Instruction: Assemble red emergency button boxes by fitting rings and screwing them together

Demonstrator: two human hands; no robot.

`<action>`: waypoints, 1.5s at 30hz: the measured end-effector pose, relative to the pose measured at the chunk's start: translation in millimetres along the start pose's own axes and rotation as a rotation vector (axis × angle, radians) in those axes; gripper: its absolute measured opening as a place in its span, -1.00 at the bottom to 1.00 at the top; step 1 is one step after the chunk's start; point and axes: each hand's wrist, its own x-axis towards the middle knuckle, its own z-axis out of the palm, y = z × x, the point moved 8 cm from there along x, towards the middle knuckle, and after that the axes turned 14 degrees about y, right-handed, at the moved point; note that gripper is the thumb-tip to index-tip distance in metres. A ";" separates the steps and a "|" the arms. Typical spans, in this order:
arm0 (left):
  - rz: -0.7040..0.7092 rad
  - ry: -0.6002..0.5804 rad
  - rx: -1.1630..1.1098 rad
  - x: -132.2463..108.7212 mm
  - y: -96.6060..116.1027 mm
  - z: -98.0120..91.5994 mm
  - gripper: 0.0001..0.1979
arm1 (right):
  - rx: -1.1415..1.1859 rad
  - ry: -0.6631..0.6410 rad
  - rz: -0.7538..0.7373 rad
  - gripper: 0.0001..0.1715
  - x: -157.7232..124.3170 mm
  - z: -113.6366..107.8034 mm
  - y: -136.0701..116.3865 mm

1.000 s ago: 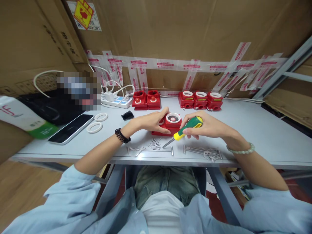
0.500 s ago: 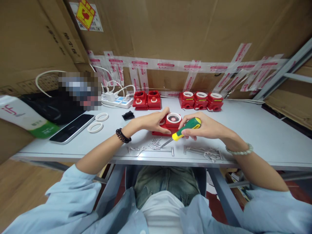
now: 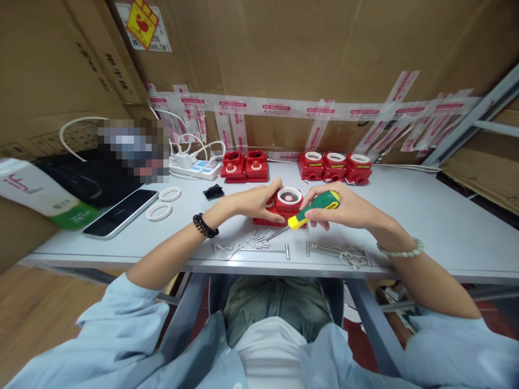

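Observation:
My right hand [image 3: 344, 208] is wrapped round the green and yellow handle of a screwdriver [image 3: 314, 209]. Its metal shaft slants down to the left, with the tip close to a small pile of screws [image 3: 258, 239] on the table. A red box with a white ring [image 3: 289, 196] on top stands just ahead of the pile. My left hand [image 3: 265, 202] grips this box from its left side, thumb at the near side and fingers at the back. Part of the box is hidden behind my hands.
Metal rods with white cord [image 3: 340, 254] lie by the front edge, beside a T-shaped rod [image 3: 267, 250]. Further red boxes [image 3: 334, 167] line the back, near a power strip [image 3: 198, 168]. At left are two white rings [image 3: 159, 211], a phone [image 3: 121, 214] and a black scrap [image 3: 213, 192].
My right hand has shifted slightly up and to the right, tilting the screwdriver flatter. Its tip has risen a little over the screws. My left hand and the red box stay put.

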 end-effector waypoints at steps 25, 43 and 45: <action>0.019 0.003 -0.022 -0.2 -1.1 1.4 -0.47 | 0.087 0.222 -0.009 -0.82 1.3 -22.3 0.5; 0.019 0.012 0.000 0.5 -3.7 -0.2 -0.36 | 0.129 0.649 0.039 -0.83 -4.3 -118.3 22.2; 0.019 0.011 -0.006 0.6 -3.6 -0.1 -0.35 | 0.135 0.686 0.062 -0.84 -1.5 -119.7 26.7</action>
